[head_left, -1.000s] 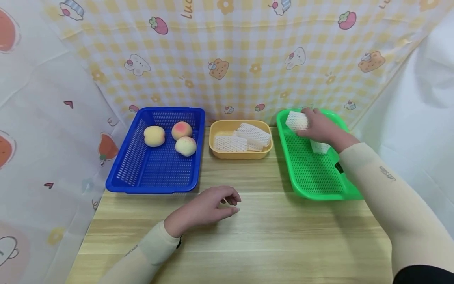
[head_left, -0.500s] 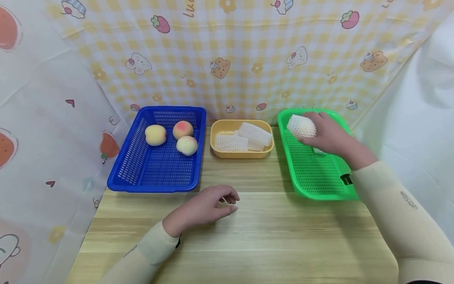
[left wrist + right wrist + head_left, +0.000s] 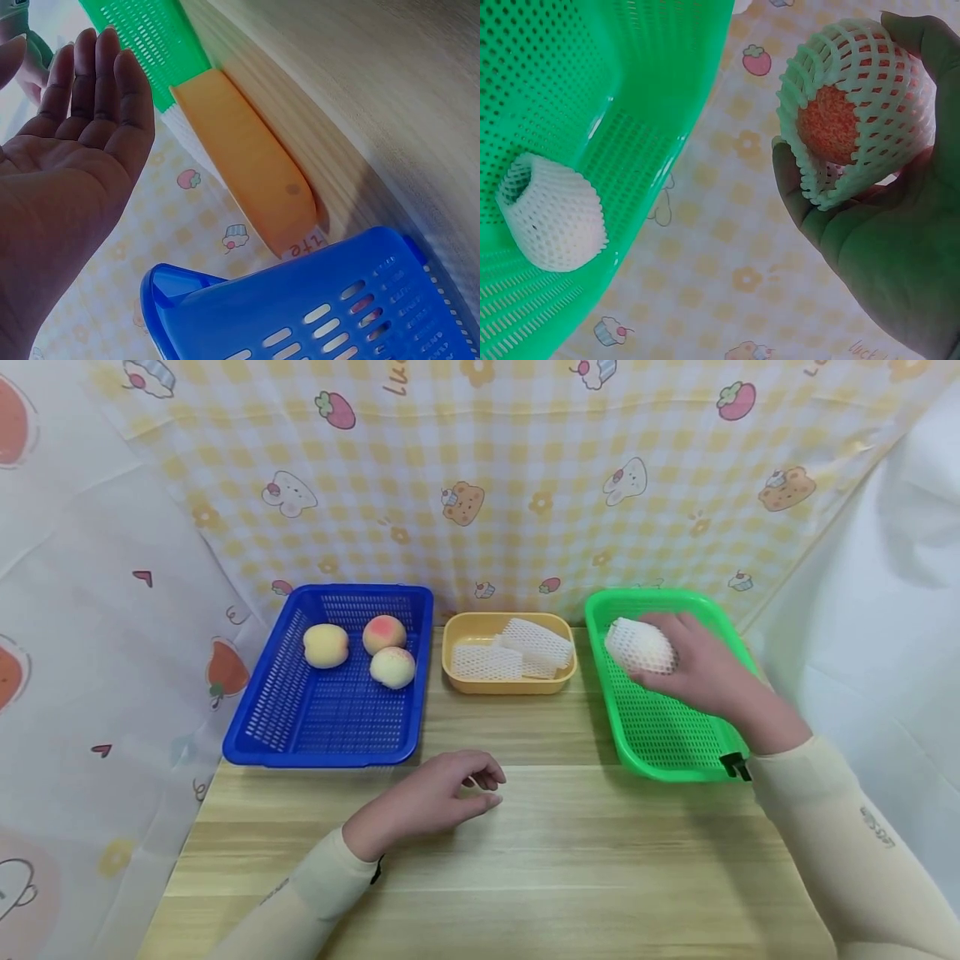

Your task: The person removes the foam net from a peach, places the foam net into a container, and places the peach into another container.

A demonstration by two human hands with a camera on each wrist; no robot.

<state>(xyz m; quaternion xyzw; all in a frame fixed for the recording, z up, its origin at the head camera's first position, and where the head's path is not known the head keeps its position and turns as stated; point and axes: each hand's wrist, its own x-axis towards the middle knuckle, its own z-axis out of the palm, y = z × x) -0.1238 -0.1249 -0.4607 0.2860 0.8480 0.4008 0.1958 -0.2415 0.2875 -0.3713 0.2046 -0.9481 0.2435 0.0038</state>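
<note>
My right hand (image 3: 701, 672) grips a peach (image 3: 829, 124) wrapped in a white foam net (image 3: 889, 112), over the left part of the green basket (image 3: 660, 743). Reddish peach skin shows through the net's open end in the right wrist view. Another white foam net (image 3: 562, 217) lies in the green basket; what fills it cannot be seen, and in the head view my hand hides it. My left hand (image 3: 431, 797) stays over the front of the table with relaxed, slightly bent fingers, holding nothing. Its palm and fingers (image 3: 86, 112) show in the left wrist view.
At the left, a blue basket (image 3: 322, 756) contains three bare peaches (image 3: 392, 667). Between the baskets stands a yellow tray (image 3: 510, 688) with several flat foam nets (image 3: 487, 662). A checked cloth (image 3: 525, 468) hangs behind the wooden table (image 3: 570, 843).
My right hand has drawn a little nearer and to the right with the netted peach, and the other net has gone out of sight behind it. The left hand is nearly unmoved.
</note>
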